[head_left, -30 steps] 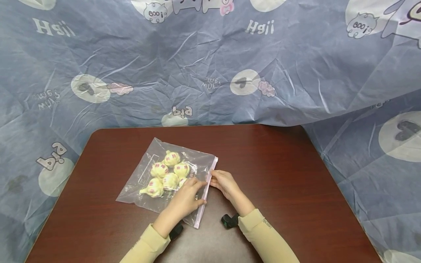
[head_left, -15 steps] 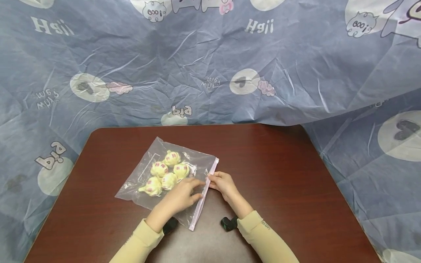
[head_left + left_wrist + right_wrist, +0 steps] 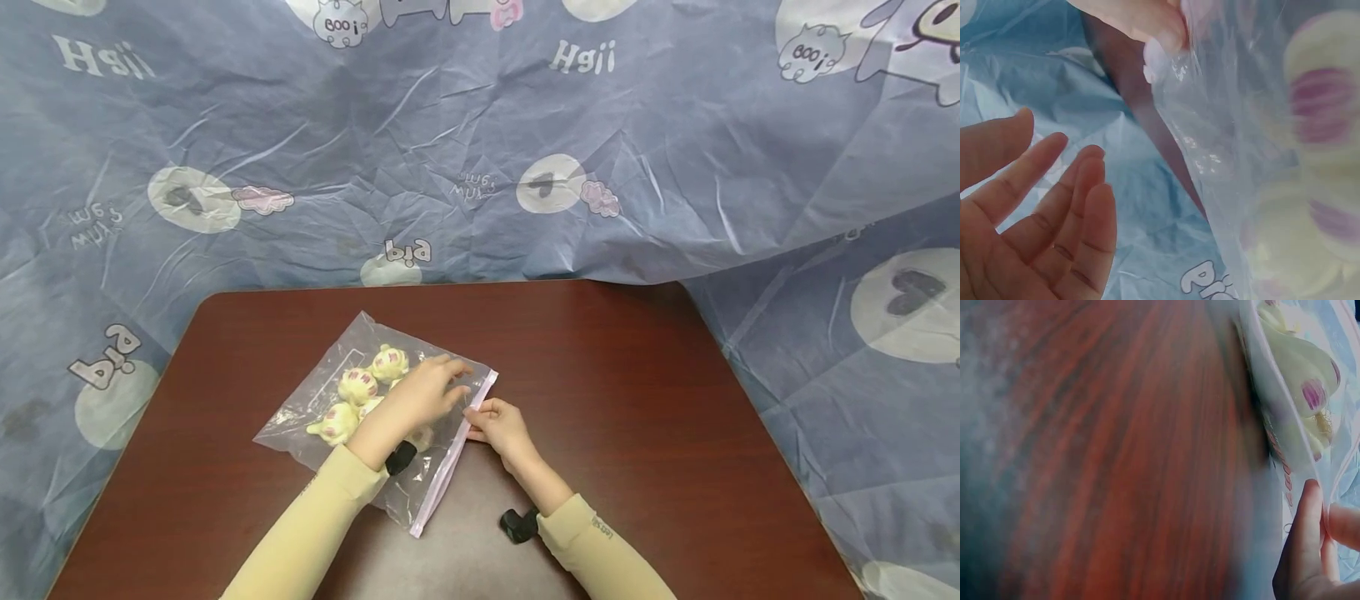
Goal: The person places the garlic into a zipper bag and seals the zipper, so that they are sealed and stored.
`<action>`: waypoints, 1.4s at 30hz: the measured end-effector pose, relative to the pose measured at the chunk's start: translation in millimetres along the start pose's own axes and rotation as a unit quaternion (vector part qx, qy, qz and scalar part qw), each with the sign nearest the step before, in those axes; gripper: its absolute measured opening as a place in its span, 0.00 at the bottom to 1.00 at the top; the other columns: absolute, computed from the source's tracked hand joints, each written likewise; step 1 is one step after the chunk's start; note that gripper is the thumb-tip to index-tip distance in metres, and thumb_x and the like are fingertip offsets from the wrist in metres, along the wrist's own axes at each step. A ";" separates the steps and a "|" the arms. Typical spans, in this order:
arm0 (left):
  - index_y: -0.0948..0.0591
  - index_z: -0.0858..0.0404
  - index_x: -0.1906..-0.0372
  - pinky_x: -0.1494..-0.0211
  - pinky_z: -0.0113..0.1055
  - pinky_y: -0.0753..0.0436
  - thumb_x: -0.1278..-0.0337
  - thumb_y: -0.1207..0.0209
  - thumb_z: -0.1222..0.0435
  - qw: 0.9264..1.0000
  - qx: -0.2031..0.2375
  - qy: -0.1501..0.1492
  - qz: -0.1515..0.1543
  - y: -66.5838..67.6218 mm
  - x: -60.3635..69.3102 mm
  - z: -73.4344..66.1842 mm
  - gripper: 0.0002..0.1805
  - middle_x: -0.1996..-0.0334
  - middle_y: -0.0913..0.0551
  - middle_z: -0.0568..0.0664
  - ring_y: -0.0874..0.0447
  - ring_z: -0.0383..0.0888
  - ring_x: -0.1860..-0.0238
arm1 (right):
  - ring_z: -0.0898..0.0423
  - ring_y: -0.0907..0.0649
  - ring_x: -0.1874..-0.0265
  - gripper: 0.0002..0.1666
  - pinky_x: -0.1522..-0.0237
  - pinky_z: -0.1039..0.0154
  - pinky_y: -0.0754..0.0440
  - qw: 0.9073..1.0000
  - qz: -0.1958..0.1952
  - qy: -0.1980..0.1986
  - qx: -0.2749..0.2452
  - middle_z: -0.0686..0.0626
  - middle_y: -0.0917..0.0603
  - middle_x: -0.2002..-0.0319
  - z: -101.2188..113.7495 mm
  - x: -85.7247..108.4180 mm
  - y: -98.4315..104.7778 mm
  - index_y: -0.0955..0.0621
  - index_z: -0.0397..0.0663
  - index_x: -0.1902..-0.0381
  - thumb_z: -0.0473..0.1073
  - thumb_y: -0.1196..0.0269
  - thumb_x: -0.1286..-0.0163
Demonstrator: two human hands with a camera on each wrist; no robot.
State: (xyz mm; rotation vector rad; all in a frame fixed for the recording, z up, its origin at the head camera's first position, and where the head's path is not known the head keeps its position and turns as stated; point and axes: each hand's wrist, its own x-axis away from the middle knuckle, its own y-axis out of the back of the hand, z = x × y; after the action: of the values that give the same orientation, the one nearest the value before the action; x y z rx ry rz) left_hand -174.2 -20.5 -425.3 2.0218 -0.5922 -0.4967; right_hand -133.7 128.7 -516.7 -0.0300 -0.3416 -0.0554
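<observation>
A clear zip bag (image 3: 285,425) with a pale pink closure strip (image 3: 438,483) lies slantwise on the table. Inside it are several garlic bulbs (image 3: 357,386), pale yellow with purple marks. My right hand (image 3: 504,429) pinches the bag's strip edge near its middle, thumb on one side and fingers on the other. In the right wrist view, the bag's mouth edges part above the right fingers (image 3: 1307,531), and garlic (image 3: 1300,369) shows within. Above the bag hovers my left hand (image 3: 426,390), its fingers loosely spread and holding nothing; it hides some bulbs from the head view.
The dark red-brown table (image 3: 637,433) extends around the bag on all sides. Behind it and along the sides hangs a blue printed cloth (image 3: 480,125). Black wrist cameras (image 3: 517,525) sit near both cuffs.
My left hand has lifted off the strip and moved up and away over the bag. The right hand has kept its pinch, while the strip's near end has swung left.
</observation>
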 end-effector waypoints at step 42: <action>0.19 0.61 0.64 0.56 0.35 0.24 0.33 0.44 0.66 0.985 0.052 0.062 0.153 -15.5 -79.0 24.4 0.05 0.66 0.17 0.49 0.26 0.42 0.66 | 0.56 0.14 0.79 0.12 0.66 0.50 0.12 0.993 -0.010 0.052 0.101 0.45 0.14 0.75 8.3 12.0 13.1 0.22 0.31 0.65 0.35 0.31 0.38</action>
State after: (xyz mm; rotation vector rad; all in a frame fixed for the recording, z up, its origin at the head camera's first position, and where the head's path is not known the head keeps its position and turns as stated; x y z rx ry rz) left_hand -248.0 16.4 -442.0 1.9947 -0.8473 -0.1568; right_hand -124.3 141.5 -505.1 0.1769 -0.2418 -0.0414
